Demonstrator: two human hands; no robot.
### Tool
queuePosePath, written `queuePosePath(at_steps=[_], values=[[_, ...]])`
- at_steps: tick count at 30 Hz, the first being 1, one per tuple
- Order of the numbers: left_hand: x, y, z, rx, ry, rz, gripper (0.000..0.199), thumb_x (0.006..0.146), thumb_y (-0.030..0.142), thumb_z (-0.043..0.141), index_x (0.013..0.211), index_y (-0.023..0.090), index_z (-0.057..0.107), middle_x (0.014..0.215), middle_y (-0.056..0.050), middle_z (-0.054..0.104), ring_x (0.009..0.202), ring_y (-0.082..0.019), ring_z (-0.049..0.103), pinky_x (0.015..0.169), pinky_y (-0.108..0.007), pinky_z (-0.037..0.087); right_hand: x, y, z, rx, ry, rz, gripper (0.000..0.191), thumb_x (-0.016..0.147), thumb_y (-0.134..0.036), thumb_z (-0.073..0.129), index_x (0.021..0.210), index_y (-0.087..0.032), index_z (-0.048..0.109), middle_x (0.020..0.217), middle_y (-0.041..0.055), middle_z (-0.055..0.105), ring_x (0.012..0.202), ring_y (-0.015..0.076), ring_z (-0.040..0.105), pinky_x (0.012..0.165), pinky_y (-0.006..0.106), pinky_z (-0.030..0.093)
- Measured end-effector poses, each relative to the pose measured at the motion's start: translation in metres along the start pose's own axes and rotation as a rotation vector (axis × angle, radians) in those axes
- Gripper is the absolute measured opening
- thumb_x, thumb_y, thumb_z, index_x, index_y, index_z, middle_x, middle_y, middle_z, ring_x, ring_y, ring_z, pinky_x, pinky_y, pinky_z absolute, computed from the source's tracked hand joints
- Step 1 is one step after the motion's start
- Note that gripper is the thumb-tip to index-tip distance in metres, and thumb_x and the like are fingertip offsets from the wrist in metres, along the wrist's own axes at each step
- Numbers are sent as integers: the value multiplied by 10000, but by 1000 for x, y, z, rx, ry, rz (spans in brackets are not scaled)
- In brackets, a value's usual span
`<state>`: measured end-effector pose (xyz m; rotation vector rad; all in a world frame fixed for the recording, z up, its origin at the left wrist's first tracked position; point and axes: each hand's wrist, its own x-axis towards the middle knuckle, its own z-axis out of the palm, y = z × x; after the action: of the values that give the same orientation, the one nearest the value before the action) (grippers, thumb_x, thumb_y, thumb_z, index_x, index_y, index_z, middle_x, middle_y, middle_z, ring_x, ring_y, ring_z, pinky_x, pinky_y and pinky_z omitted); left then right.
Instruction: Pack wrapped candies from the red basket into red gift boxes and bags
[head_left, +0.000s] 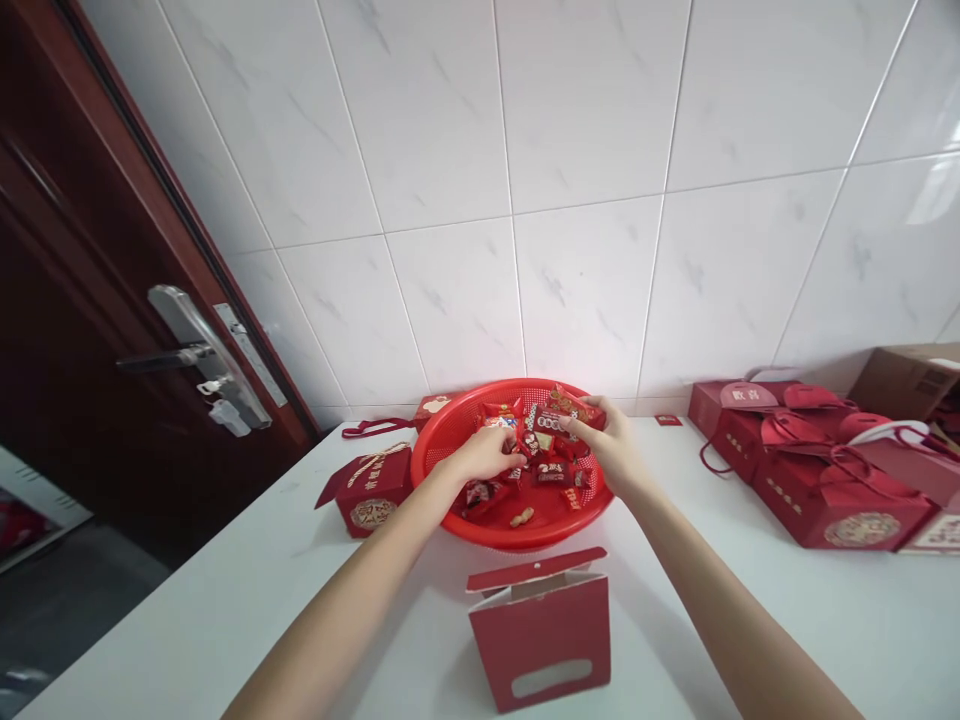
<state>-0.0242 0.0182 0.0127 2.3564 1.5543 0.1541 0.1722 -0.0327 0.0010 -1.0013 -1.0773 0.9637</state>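
Observation:
Both hands reach into a round red plastic basket [429,500] that holds several wrapped candies and a peanut [522,517]. My left hand [489,455] is over the left part of the candies, its fingers curled down and pressed together among them; what they grip, if anything, is too small to make out. At the basket's right side, my right hand [611,440] has its thumb and fingers closed on red candy packets [559,412]. In front of the basket, a red box [544,630] stands upright, its top flaps partly raised.
Left of the basket is a small red gift box [373,490] with a cord handle. Several red gift boxes [810,470] stand at the right, near a cardboard box [900,385]. A tiled wall rises behind; a dark door [90,260] is at the left.

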Motion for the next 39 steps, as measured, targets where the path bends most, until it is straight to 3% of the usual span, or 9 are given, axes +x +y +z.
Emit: queuePosePath(at_steps=[5,16,21,26,32,36,39], values=[[2,2,0,-16,117,8,247,798,357,738,956,194,642,826,-5,675,800,-204,637,665,-260,420,1,1,1,17,11,-10,432,613,-461,830,897,-221,611,824,24,718,781,234,685,712,362,560],[6,-2,3,-20,126,26,318,869,340,675,1158,207,686,742,4,664,790,-215,643,682,-267,428,4,6,-1,-2,0,-12,432,632,-453,816,933,-225,606,871,24,722,825,241,686,742,378,565],[4,1,1,-14,116,38,263,870,310,674,1116,223,702,744,3,666,823,-217,650,702,-267,434,4,5,-1,2,3,-17,443,614,-457,818,919,-226,594,824,10,708,798,231,678,732,371,558],[3,1,1,-19,194,-22,291,841,281,705,1124,222,673,863,-10,699,873,-213,653,741,-273,450,1,2,0,-11,-4,-1,448,612,-466,814,920,-227,595,829,15,713,779,226,678,708,357,551],[5,-2,3,-57,177,-48,348,710,251,810,1037,210,699,884,2,722,866,-198,670,712,-246,470,1,2,0,4,-7,6,464,607,-471,820,927,-225,591,825,11,710,772,228,681,695,362,565],[5,-2,2,-57,151,-29,187,723,311,805,846,191,728,780,15,711,799,-187,661,682,-250,457,1,2,0,11,-7,3,461,608,-465,820,927,-224,590,847,19,716,794,233,686,718,371,568],[5,0,0,-38,173,-47,236,747,368,793,898,191,750,727,9,701,753,-191,653,662,-262,450,1,1,0,9,-9,9,454,603,-466,819,915,-230,589,822,13,714,780,233,684,704,366,562]])
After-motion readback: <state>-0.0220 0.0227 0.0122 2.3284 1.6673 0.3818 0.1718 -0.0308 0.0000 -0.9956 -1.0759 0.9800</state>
